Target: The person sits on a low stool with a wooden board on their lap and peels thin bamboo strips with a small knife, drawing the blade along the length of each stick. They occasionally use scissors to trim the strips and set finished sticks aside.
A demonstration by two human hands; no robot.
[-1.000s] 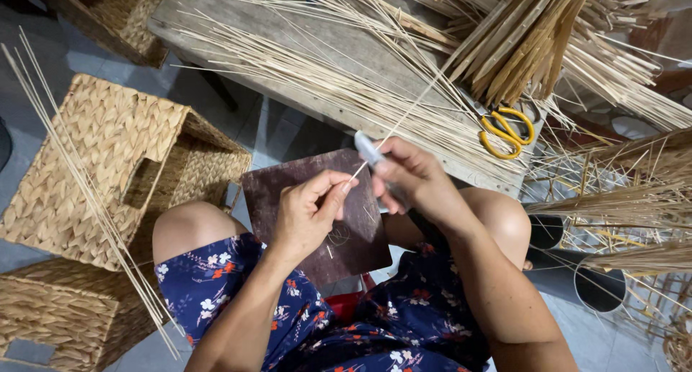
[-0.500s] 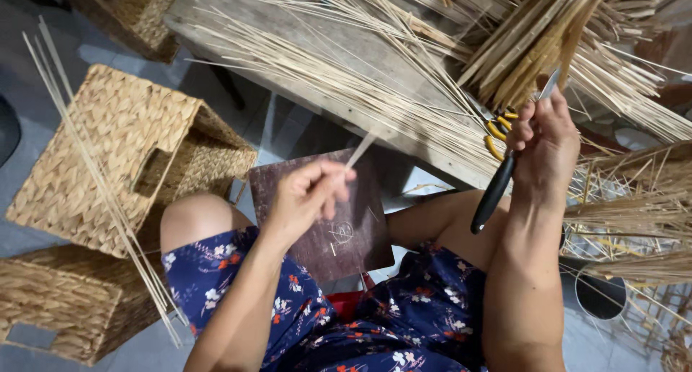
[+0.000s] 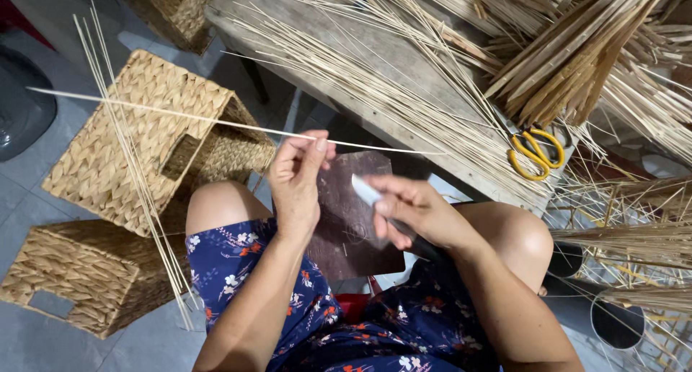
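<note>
Head view looks down on a seated person's lap, where a dark leather pad (image 3: 353, 217) lies across the thighs and serves as the landmark. Above the pad's upper left corner, the left hand (image 3: 297, 181) pinches a long thin bamboo sliver (image 3: 216, 123) between thumb and fingertips. The sliver's long axis runs nearly level, its far end reaching well out to the left over an overturned woven basket (image 3: 144, 138) and its short end poking right, past the pad's top edge. Over the pad's right half, the right hand (image 3: 411, 213) is closed around a knife (image 3: 366, 192), pale blade pointing up and left toward the sliver, just below it, apart. Yellow-handled scissors (image 3: 535, 154) lie on the wooden bench (image 3: 375, 69), beyond the pad to the upper right.
</note>
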